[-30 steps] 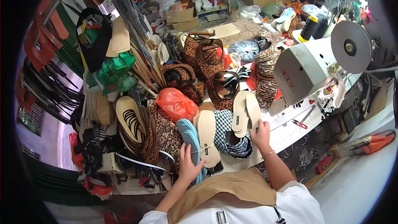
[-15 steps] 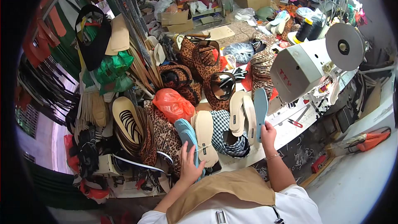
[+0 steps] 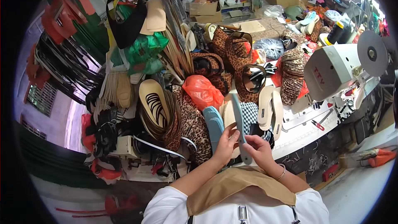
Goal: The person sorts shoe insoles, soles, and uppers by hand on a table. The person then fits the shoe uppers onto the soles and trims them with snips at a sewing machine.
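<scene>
The left hand (image 3: 226,144) and right hand (image 3: 259,149), fingers partly curled, pinch the insole (image 3: 238,116) by its edges. It is edge-on between them, before the beige soles (image 3: 227,114), right of the blue stack (image 3: 213,123).

In the lower middle of the frame, I hold one blue insole (image 3: 238,118) between my left hand (image 3: 225,146) and my right hand (image 3: 260,151); it stands almost on its edge. Just to the left of it is a stack of blue insoles (image 3: 213,125). Behind it are beige insoles (image 3: 227,115), partly hidden, and at its right lie houndstooth pieces (image 3: 249,115). A red plastic bag (image 3: 203,92) sits near the centre. At the right of the frame stands a white sewing machine (image 3: 331,71), and below it lie red-handled snips (image 3: 318,125).
</scene>
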Action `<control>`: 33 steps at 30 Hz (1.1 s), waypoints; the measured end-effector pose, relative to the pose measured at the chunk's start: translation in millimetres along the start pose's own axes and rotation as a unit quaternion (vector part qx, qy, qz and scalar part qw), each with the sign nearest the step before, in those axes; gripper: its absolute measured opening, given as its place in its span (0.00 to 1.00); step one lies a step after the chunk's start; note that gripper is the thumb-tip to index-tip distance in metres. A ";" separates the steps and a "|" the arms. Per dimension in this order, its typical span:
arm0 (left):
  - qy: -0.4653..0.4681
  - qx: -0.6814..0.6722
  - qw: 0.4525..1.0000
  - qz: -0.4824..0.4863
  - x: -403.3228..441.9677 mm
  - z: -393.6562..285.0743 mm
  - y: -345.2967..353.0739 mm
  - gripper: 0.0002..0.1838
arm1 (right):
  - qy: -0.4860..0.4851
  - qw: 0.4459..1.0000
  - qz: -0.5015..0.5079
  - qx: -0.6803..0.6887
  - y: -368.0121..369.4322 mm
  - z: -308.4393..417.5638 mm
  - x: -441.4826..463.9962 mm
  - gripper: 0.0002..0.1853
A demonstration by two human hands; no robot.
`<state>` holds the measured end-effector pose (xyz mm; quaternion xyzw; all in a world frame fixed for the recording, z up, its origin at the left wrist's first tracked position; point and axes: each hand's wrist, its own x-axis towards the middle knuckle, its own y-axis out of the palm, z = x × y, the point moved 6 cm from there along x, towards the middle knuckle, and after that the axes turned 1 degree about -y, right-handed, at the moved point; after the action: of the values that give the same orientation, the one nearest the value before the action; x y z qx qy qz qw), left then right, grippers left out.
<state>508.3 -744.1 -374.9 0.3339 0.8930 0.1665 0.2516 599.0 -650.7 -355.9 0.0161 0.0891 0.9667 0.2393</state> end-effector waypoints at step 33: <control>0.079 0.238 0.968 0.024 -21.1 -29.9 10.6 0.17 | 0.064 0.988 0.076 0.118 14.4 4.3 26.4 0.07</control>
<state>510.7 -754.7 -338.3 0.3911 0.9158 -0.0192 0.0889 569.3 -650.2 -349.5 -0.0110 0.2157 0.9639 0.1555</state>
